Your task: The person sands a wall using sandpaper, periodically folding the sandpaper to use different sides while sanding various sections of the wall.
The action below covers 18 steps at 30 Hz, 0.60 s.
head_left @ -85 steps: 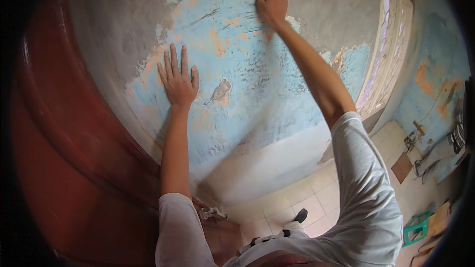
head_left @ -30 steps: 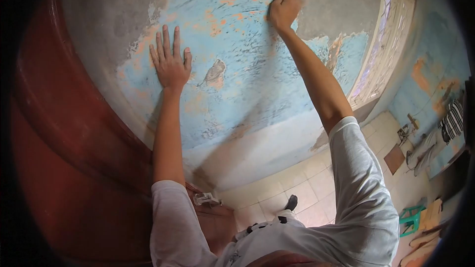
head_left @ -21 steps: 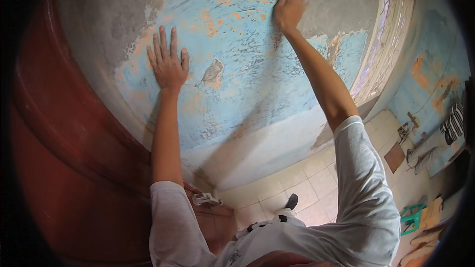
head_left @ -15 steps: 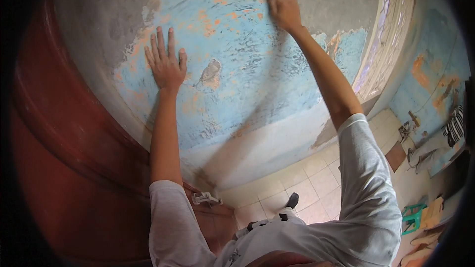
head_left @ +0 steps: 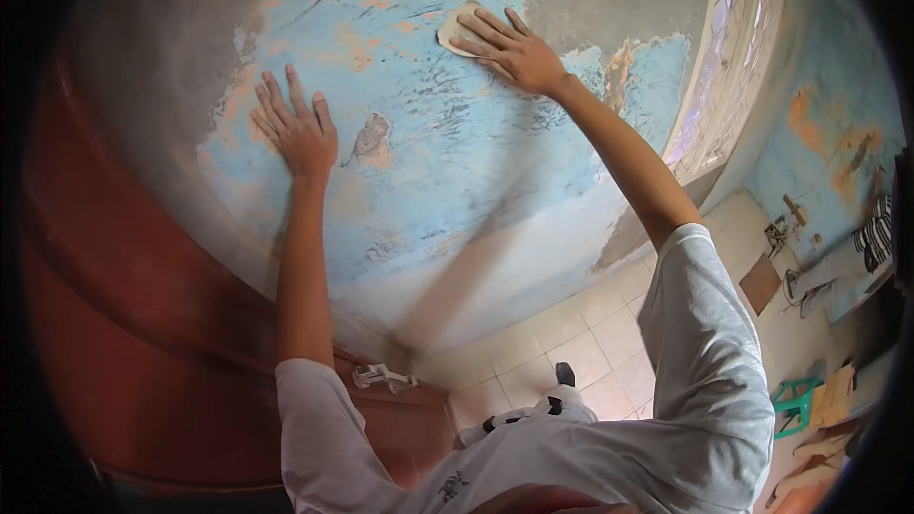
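My left hand (head_left: 303, 138) lies flat on the wall, fingers spread, with nothing in it. Under it the blue paint (head_left: 428, 157) is worn, with orange patches and dark scuff marks. My right hand (head_left: 522, 59) presses a pale beige piece of sandpaper (head_left: 455, 29) against the upper part of this paint; the fingers cover much of the sheet. Between the hands, lower down, a grey chipped spot (head_left: 372, 138) shows in the wall.
A dark red door (head_left: 143, 324) with a metal handle (head_left: 383, 378) stands at the left. On the right is a window with a grille (head_left: 728, 57). Pale floor tiles (head_left: 581, 343) run below, and a green plastic stool (head_left: 795, 406) stands at the lower right.
My right hand has swept down and to the left over the wall with the sandpaper. My left hand stays flat on the wall; the whole view has shifted slightly.
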Tool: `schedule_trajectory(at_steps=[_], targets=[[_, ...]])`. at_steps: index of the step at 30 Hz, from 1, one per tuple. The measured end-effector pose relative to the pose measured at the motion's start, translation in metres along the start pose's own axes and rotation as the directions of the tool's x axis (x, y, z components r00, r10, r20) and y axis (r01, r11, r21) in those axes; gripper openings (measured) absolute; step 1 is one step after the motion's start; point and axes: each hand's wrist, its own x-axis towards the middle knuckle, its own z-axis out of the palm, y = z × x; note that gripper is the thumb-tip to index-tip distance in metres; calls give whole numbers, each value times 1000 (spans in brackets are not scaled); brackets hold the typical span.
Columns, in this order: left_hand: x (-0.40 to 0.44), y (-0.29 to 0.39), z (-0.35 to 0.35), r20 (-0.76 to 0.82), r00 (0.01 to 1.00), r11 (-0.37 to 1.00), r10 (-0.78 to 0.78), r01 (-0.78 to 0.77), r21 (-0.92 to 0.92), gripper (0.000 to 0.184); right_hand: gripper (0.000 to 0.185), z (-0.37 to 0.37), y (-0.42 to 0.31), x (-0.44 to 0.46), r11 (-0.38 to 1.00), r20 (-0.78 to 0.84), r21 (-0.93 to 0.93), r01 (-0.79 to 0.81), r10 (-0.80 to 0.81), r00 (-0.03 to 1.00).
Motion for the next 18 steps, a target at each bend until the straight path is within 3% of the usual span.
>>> schedule_trajectory(at_steps=[1, 2, 4, 6, 7, 8, 9, 10, 11, 12, 13, 14, 15, 16, 17, 18], targets=[[0, 12, -1, -13, 998, 998, -60, 60, -37, 64, 49, -3, 10, -9, 1000, 3, 3, -6, 6, 1000], [-3, 25, -4, -14, 993, 990, -118, 117, -74, 63, 50, -6, 21, -19, 912, -111, 173, -371, 393, 913], [-8, 52, -8, 50, 994, 987, -98, 104, -120, 65, 50, 5, 33, -36, 673, -138, 363, -644, 723, 677], [-17, 83, -12, 108, 990, 982, -89, 106, -158, 67, 47, 29, 33, -49, 718, -467, -42, -695, 601, 649], [-23, 100, -11, 135, 991, 976, -17, 46, -213, 66, 47, 24, 31, -64, 844, -85, -80, -530, 524, 848], [-24, 117, -8, 145, 988, 963, 52, -11, -268, 65, 47, 18, 37, -73, 851, -87, -80, -519, 513, 854], [-30, 134, -1, 150, 985, 949, 81, -30, -315, 64, 47, 10, 45, -77, 966, 37, -67, -249, 252, 967], [-33, 150, 4, 156, 984, 952, 81, -30, -306, 64, 46, 10, 52, -87, 1000, 153, -9, 26, -24, 988], [-38, 167, 8, 185, 976, 947, 117, -54, -316, 63, 48, 13, 67, -98, 976, 63, -171, -133, 145, 987], [-40, 183, 13, 208, 966, 941, 153, -78, -328, 63, 48, 19, 65, -97, 976, 58, -163, -143, 154, 986], [-43, 198, 18, 209, 967, 925, 148, -61, -374, 63, 48, 26, 58, -88, 830, -270, -50, -555, 524, 808], [-46, 207, 26, 211, 966, 926, 152, -65, -371, 63, 48, 29, 54, -84, 549, -497, 184, -815, 768, 404], [-51, 216, 36, 224, 968, 939, 113, -31, -341, 62, 50, 33, 50, -95, 680, -449, 61, -730, 672, 589], [-58, 223, 43, 239, 968, 951, 74, 4, -310, 62, 50, 24, 48, -104, 679, -446, 68, -731, 676, 587], [-64, 228, 50, 241, 968, 952, 74, 3, -305, 62, 51, 14, 52, -114, 921, -200, -4, -391, 382, 902], [-70, 229, 58, 225, 973, 975, 54, -3, -221, 59, 53, 6, 61, -124, 999, 64, 36, 26, -29, 998]])
